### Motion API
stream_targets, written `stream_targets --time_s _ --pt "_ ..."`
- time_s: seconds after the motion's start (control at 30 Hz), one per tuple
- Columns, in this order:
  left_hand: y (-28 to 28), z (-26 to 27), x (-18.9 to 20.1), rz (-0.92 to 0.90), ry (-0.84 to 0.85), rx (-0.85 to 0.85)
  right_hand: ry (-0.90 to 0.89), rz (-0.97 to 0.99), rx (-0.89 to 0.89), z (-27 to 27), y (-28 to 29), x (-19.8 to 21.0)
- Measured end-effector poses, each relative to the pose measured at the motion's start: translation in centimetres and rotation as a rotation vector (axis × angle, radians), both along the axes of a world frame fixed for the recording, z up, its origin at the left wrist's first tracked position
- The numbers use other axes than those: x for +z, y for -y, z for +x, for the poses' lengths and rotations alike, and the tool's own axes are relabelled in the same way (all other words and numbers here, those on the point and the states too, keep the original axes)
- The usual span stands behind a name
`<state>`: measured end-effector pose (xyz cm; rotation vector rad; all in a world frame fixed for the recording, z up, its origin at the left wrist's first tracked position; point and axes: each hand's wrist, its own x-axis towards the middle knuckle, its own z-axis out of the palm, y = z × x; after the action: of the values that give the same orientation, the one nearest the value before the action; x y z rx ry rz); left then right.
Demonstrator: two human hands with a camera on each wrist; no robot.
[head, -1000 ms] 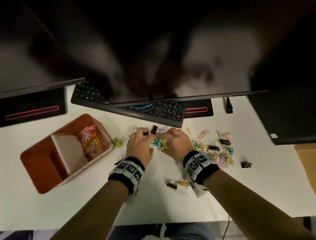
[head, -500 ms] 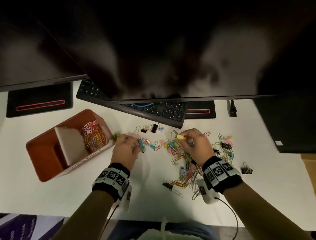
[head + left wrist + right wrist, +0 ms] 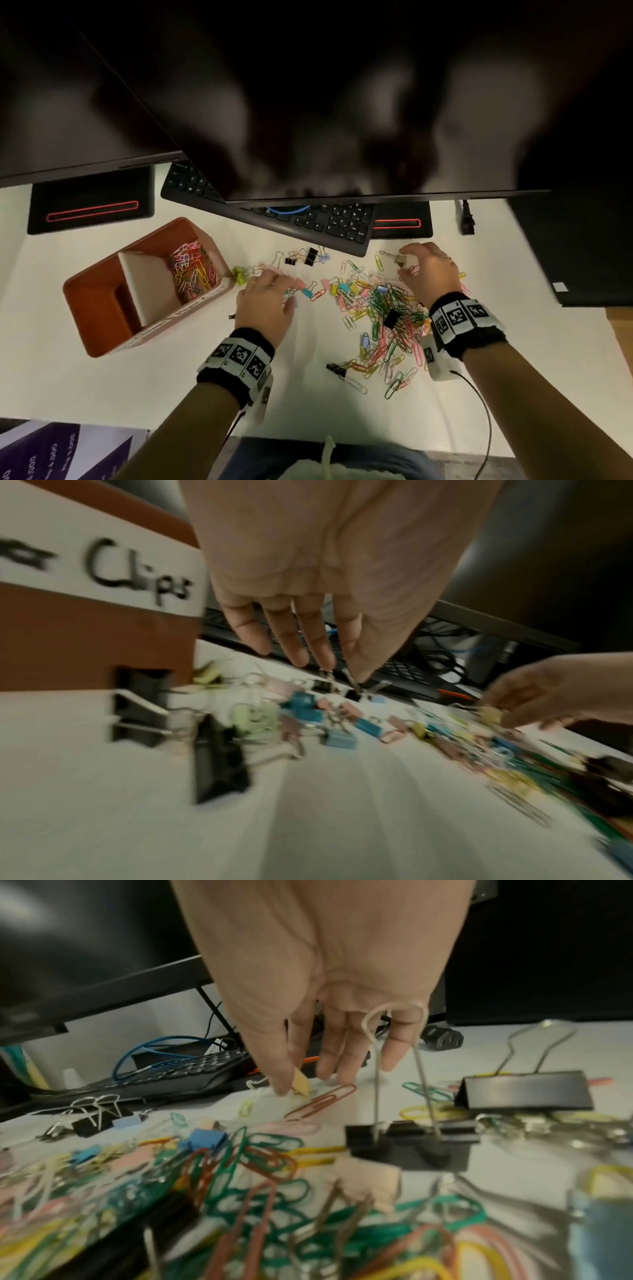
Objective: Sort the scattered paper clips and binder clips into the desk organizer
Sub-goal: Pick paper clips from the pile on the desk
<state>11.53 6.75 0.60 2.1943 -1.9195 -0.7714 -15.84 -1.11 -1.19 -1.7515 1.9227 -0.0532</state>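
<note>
A: What changed in the last second?

B: The two hands were bunched together over the heap; now they have parted. The left hand (image 3: 265,301) has moved left toward the orange plastic desk organizer (image 3: 102,329), and the right hand (image 3: 430,270) has reached to the far right edge of the pile of coloured wire paper clips (image 3: 383,308). I'd judge they are splitting the sorting.

A: And the grips?

B: The right thumb and forefinger pinch a small pale-yellow binder clip (image 3: 301,1087), low over the white desk (image 3: 171,383). The left hand holds nothing: fingers (image 3: 296,645) extended, hovering above the small pastel binder clips (image 3: 304,704).

A: The organizer?

B: Left of everything; its far right compartment holds paper clips.
</note>
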Motion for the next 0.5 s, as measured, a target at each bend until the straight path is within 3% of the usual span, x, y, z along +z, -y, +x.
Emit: stream_targets --time_s 0.1,0.17,0.27,0.5 --pt "0.6 -1.9 -0.2 0.049 0.031 -0.103 -0.083 -0.112 0.097 1.1 -0.9 1.1" --pt "1.3 -2.9 -0.9 0.093 0.065 -0.126 0.000 -0.167 0.222 2.5 -1.4 1.4" --pt "2.0 -3.4 -1.9 0.139 0.090 -0.102 0.136 -0.069 0.344 4.7 -1.3 0.6" --pt "2.5 -3.2 -2.3 0.174 0.097 -0.085 0.129 0.050 0.357 6.9 -1.1 -0.7"
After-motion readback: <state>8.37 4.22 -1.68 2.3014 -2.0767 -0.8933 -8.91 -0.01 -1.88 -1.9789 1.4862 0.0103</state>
